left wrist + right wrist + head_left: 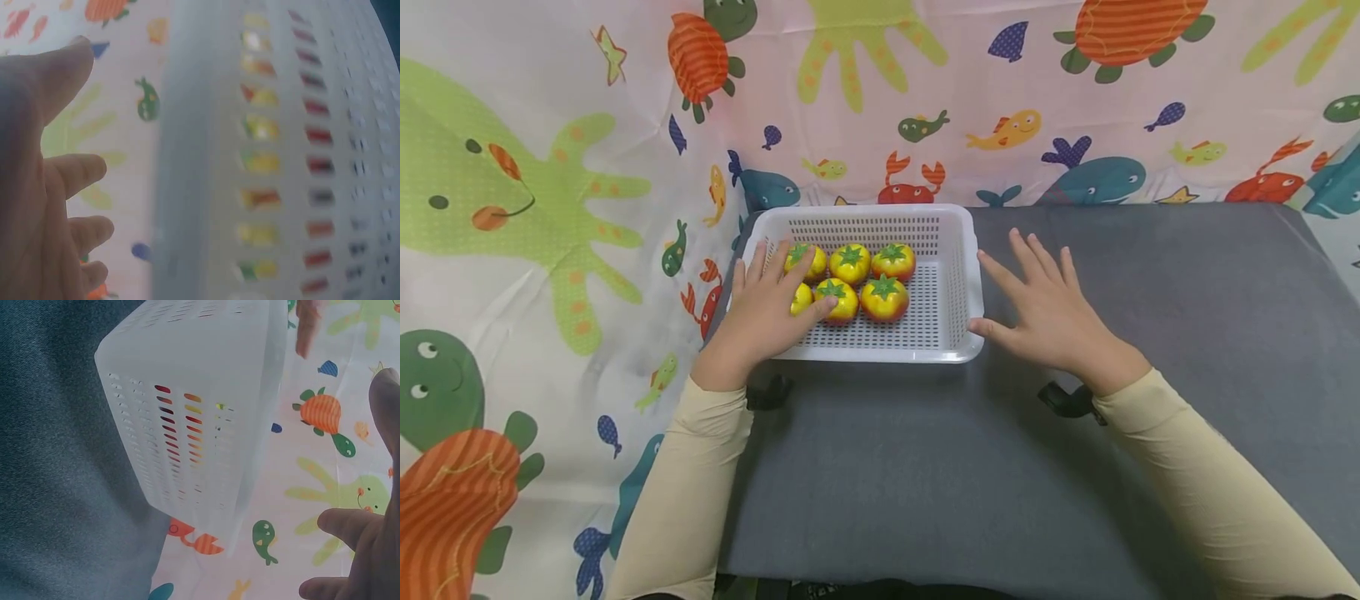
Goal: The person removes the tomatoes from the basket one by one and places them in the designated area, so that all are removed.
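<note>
A white slotted basket [958,292] holds several yellow-red tomato-like fruits [884,299] with green tops, grouped toward its left and middle. My left hand [767,312], fingers spread, is over the basket's left end and hides part of the fruits there; whether it touches the rim I cannot tell. My right hand [1052,317] is spread just beside the basket's right end and holds nothing. The left wrist view shows the basket wall [187,150] close up beside the left hand [37,169]. In the right wrist view the right hand [369,531] is apart from the basket [187,425].
The basket stands at the back left of a grey table [880,475]. Behind and to the left hangs a curtain [865,150] printed with sea animals. Dark straps [1067,402] are at both wrists.
</note>
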`<state>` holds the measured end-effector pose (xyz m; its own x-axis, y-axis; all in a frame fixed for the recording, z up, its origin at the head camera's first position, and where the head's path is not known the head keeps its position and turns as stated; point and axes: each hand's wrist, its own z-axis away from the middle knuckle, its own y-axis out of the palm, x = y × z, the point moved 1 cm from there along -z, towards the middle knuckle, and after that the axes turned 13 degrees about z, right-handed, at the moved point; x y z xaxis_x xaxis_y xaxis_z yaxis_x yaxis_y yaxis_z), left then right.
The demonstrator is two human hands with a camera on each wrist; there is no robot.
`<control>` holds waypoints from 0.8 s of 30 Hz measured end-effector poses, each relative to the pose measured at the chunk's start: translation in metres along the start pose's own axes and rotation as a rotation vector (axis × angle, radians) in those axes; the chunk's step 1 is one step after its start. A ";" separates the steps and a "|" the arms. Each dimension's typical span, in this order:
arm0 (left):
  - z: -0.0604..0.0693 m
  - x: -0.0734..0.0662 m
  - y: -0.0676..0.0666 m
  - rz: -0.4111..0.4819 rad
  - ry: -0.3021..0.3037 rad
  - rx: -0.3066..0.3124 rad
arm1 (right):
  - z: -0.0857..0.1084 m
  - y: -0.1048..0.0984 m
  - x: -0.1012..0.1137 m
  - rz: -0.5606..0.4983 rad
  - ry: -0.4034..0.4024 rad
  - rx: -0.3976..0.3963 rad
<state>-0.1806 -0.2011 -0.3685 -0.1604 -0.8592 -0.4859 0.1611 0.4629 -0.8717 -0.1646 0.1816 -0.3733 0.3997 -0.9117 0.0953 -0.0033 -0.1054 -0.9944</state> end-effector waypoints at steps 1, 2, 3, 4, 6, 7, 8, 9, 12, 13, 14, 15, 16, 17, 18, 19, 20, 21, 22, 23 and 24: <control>0.000 0.005 -0.001 0.005 -0.014 -0.007 | -0.001 0.000 0.000 -0.001 0.000 -0.001; 0.001 0.009 -0.001 0.013 -0.026 -0.013 | -0.002 -0.001 0.001 -0.003 -0.002 0.000; 0.002 0.014 -0.001 0.022 -0.038 -0.018 | -0.003 -0.001 0.001 -0.004 -0.003 0.000; 0.003 0.019 -0.002 0.033 -0.050 -0.020 | -0.003 -0.002 0.002 -0.003 -0.005 -0.001; 0.006 0.027 -0.002 0.058 -0.080 -0.016 | -0.005 -0.003 0.003 -0.005 -0.010 -0.001; 0.007 0.030 -0.001 0.076 -0.094 -0.015 | -0.006 -0.003 0.004 -0.005 -0.013 0.000; 0.009 0.034 -0.001 0.088 -0.106 -0.015 | -0.007 -0.004 0.005 -0.005 -0.016 0.001; 0.011 0.038 -0.001 0.098 -0.118 -0.015 | -0.008 -0.004 0.005 -0.005 -0.018 0.001; 0.015 0.046 -0.001 0.123 -0.152 -0.028 | -0.012 -0.005 0.008 0.000 -0.025 0.004; 0.016 0.048 0.000 0.127 -0.163 -0.034 | -0.013 -0.006 0.008 0.004 -0.028 0.006; 0.017 0.050 0.000 0.128 -0.176 -0.040 | -0.014 -0.007 0.009 0.008 -0.031 0.008; 0.018 0.051 0.000 0.136 -0.189 -0.046 | -0.015 -0.007 0.010 0.011 -0.035 0.011; 0.019 0.052 0.001 0.143 -0.204 -0.053 | -0.017 -0.009 0.011 0.016 -0.040 0.012; 0.020 0.053 0.001 0.150 -0.220 -0.060 | -0.018 -0.010 0.012 0.021 -0.045 0.015; 0.020 0.054 0.002 0.159 -0.235 -0.068 | -0.020 -0.011 0.013 0.024 -0.049 0.017; 0.021 0.054 0.002 0.167 -0.244 -0.076 | -0.022 -0.013 0.015 0.030 -0.056 0.016; 0.021 0.055 0.003 0.179 -0.253 -0.085 | -0.024 -0.015 0.016 0.033 -0.062 0.013; 0.021 0.056 0.004 0.191 -0.261 -0.093 | -0.026 -0.017 0.018 0.035 -0.067 0.012; 0.021 0.056 0.005 0.202 -0.268 -0.098 | -0.029 -0.020 0.020 0.037 -0.074 0.010; 0.021 0.057 0.005 0.216 -0.273 -0.102 | -0.031 -0.022 0.022 0.037 -0.081 0.009; 0.021 0.058 0.006 0.232 -0.280 -0.107 | -0.034 -0.025 0.024 0.036 -0.088 0.008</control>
<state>-0.1681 -0.2524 -0.4004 0.1433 -0.7485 -0.6474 0.0573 0.6594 -0.7496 -0.1859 0.1489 -0.3450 0.4785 -0.8764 0.0555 -0.0123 -0.0699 -0.9975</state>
